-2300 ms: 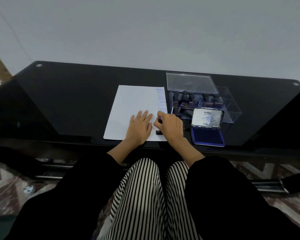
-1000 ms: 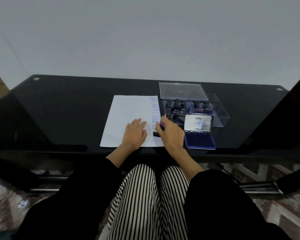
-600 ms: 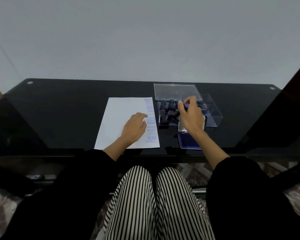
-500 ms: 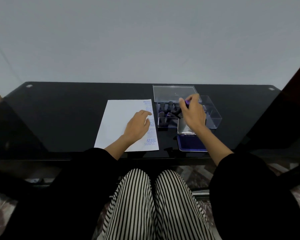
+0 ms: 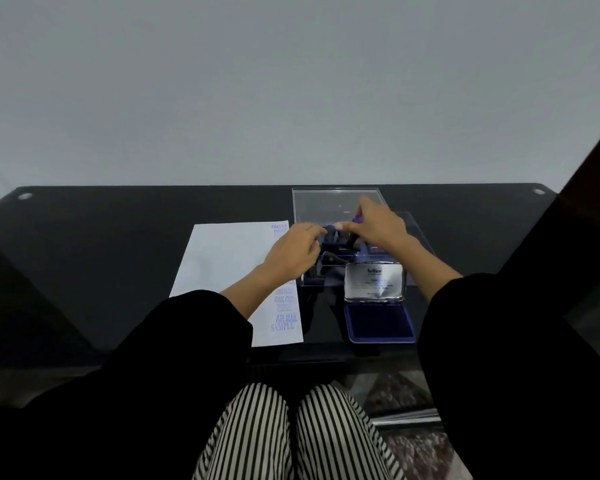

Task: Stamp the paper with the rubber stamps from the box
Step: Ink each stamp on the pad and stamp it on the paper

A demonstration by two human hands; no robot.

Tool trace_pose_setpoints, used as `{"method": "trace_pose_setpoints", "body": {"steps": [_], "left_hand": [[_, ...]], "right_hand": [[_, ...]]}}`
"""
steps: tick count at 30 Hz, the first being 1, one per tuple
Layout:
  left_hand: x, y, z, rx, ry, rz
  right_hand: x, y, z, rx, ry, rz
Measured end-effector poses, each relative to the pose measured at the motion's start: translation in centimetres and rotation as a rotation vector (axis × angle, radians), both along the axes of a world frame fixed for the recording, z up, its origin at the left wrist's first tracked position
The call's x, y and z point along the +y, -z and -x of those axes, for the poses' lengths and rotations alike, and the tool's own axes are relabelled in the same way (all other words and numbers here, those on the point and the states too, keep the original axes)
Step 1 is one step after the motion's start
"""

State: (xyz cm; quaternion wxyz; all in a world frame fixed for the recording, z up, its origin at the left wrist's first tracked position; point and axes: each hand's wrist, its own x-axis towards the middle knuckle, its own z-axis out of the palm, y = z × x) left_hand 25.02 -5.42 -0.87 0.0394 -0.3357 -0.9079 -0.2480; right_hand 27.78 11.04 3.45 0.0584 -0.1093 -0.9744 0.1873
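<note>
Right hand (image 5: 378,228) pinching a purple-topped rubber stamp (image 5: 357,218) over the clear box (image 5: 326,206). Left hand (image 5: 291,252), fingers curled, at the box's left edge above the paper (image 5: 222,261); whether it holds anything cannot be told. Open ink pad (image 5: 380,322) just in front of the box on the black table (image 5: 118,244); blue imprints (image 5: 286,318) line the paper's right margin.

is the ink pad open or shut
Open: the ink pad shows its bare blue surface, with the silver lid tipped up behind it.
</note>
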Motion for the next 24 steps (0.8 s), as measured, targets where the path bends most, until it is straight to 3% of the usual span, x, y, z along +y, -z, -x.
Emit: {"method": "trace_pose_setpoints", "body": {"steps": [4, 18, 24], "left_hand": [[1.0, 0.4, 1.0, -0.004, 0.043, 0.064], [1.3, 1.6, 1.4, 0.018, 0.097, 0.108], [1.1, 1.9, 1.0, 0.041, 0.082, 0.14]], "right_hand": [[0.6, 0.6, 1.2, -0.101, -0.016, -0.149], [0.9, 0.4, 2.1, -0.146, -0.003, -0.019], [0.4, 1.2, 1.7, -0.153, 0.019, -0.17]]}}
